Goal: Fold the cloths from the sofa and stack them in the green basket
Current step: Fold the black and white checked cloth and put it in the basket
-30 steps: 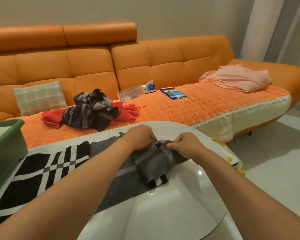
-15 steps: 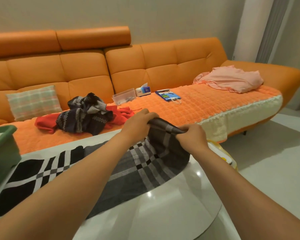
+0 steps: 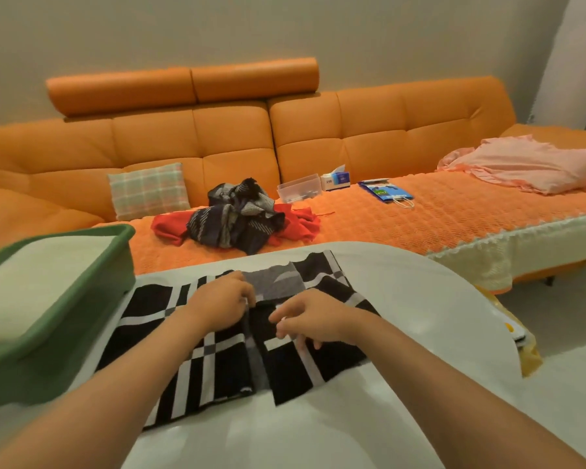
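Fingers of the left hand pinch the folded edge of the cloth; those of the right hand hang loose. Soft, light, limp fabric, probably best held at its corners.

No text could be read. The tissue box on the sofa carried small dark print, too blurred to make out; the blue bag bore a green mark, likewise illegible.
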Demonstrator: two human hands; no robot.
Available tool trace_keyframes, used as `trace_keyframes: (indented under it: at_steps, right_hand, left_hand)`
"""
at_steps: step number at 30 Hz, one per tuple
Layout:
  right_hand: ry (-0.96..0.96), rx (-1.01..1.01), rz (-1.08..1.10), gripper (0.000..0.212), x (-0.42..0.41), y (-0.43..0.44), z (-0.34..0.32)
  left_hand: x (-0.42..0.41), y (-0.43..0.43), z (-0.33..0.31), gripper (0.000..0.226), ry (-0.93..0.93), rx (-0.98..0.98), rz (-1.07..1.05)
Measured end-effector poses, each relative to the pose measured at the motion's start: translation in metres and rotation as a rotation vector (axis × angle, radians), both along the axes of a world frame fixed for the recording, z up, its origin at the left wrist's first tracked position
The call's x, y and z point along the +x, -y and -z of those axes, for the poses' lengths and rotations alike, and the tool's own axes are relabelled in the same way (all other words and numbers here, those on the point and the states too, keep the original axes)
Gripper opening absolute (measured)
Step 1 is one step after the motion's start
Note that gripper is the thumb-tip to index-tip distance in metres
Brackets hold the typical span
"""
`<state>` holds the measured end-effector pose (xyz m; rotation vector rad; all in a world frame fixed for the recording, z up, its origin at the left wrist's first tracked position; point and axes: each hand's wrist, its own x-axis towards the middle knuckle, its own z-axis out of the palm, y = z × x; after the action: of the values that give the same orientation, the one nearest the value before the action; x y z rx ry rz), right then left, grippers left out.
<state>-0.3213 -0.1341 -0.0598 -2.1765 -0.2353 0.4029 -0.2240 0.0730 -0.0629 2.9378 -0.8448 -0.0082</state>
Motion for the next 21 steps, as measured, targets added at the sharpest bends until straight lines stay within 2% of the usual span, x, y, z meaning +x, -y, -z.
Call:
trace_keyframes:
  at_steps: [2, 4, 5, 6, 8, 11, 14, 16, 19, 21]
  right_hand:
    - [0.160, -0.080, 0.168, 0.032, 0.010, 0.006, 0.003]
    - [0.302, -0.271, 0.283, 0.035, 0.018, 0.016, 0.005]
    - [0.354, -0.371, 0.306, 0.037, 0.021, 0.022, 0.006]
    - [0.375, -0.446, 0.312, 0.038, 0.024, 0.028, 0.008]
    - [0.344, -0.515, 0.292, 0.039, 0.030, 0.037, 0.011]
    - [0.317, -0.589, 0.237, 0.040, 0.047, 0.044, 0.016]
    - [0.367, -0.649, 0.254, 0.041, 0.078, 0.049, 0.018]
    - [0.420, -0.678, 0.276, 0.041, 0.099, 0.052, 0.019]
    - [0.449, -0.766, 0.278, 0.042, 0.124, 0.057, 0.027]
    - [0.432, -0.812, 0.270, 0.043, 0.137, 0.061, 0.036]
  left_hand:
    - [0.003, 0.011, 0.000, 0.023, 0.024, -0.121, -0.011]
    - [0.006, 0.029, 0.001, 0.010, 0.017, -0.213, 0.005]
    - [0.008, 0.038, 0.003, 0.012, 0.007, -0.221, 0.014]
    - [0.009, 0.048, 0.006, 0.025, 0.001, -0.194, 0.022]
    - [0.014, 0.062, 0.013, 0.039, 0.018, -0.081, 0.024]
    - [0.026, 0.071, 0.018, 0.024, 0.135, 0.010, 0.016]
    - [0.037, 0.065, 0.021, 0.024, 0.239, -0.125, -0.051]
    - [0.042, 0.056, 0.021, 0.021, 0.188, -0.241, -0.032]
    - [0.043, 0.047, 0.025, 0.044, 0.077, -0.174, 0.134]
    - [0.047, 0.042, 0.028, 0.039, 0.163, -0.136, 0.162]
